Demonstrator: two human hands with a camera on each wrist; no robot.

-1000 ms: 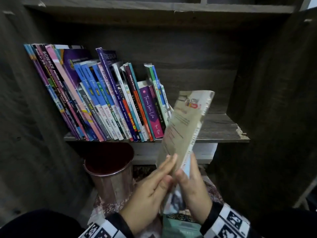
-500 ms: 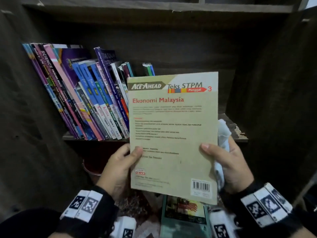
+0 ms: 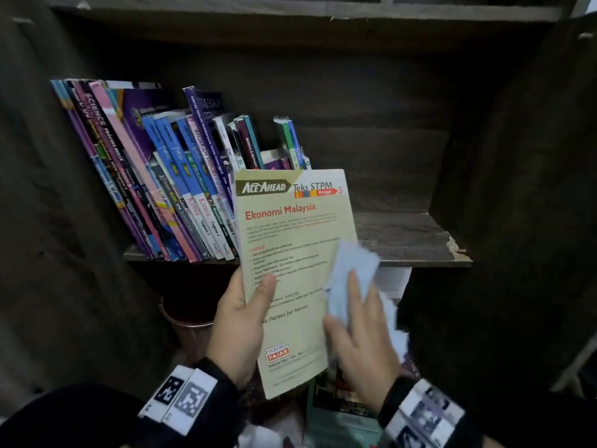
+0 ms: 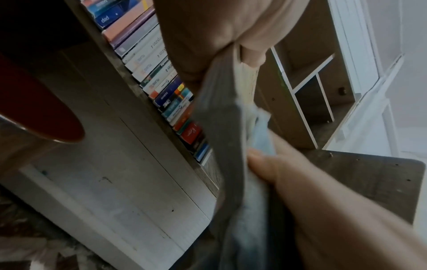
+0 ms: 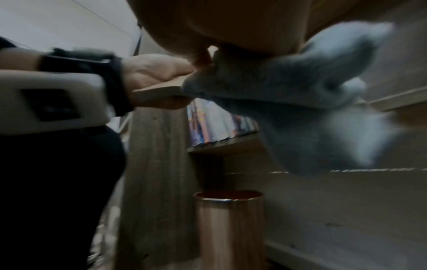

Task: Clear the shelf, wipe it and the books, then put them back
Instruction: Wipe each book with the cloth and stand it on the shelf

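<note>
Book (image 3: 292, 270), back cover up, is held in front of the shelf (image 3: 403, 253), below its front edge, over the gap right of the leaning row of books (image 3: 168, 176). The left hand (image 3: 240, 321) is clamped on the book's left edge, thumb on the cover, fingers behind. The right hand (image 3: 361, 334) presses a pale cloth (image 3: 352, 273) onto the cover's right side with fairly straight fingers; whether the thumb pinches the cloth I cannot tell.

To wipe well, I would keep the left grip firm near the spine edge so the thin book does not flex, sweep the cloth in long strokes from top to bottom edge, then do the edges before flipping it. The cloth hangs loose past the book's right edge; bunching it would give better contact.

Half a second ago the right hand gripped the book's right edge with the cloth tucked behind; now it has let go and brought the cloth onto the cover, and the book sits lower and tilted left.
</note>
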